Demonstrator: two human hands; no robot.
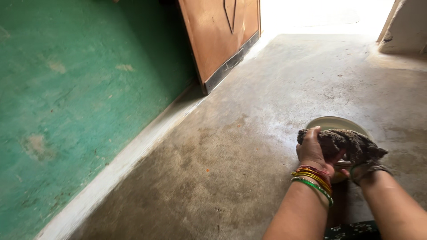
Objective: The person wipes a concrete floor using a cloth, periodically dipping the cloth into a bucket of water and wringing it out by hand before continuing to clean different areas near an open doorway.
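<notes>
A dark brown wet cloth (351, 143) is bunched between both hands above a pale round bowl (332, 122) that stands on the concrete floor (231, 155). My left hand (312, 151) grips the cloth's left end; several coloured bangles ring that wrist. My right hand (362, 165) is mostly hidden under the cloth's right end and closes on it; a greenish bangle shows at the wrist. The cloth covers the near part of the bowl.
A green painted wall (75, 98) with a white base strip runs along the left. A wooden door (220, 31) stands open at the top, with bright daylight beyond the doorway. A pale wall corner (407, 26) sits at top right.
</notes>
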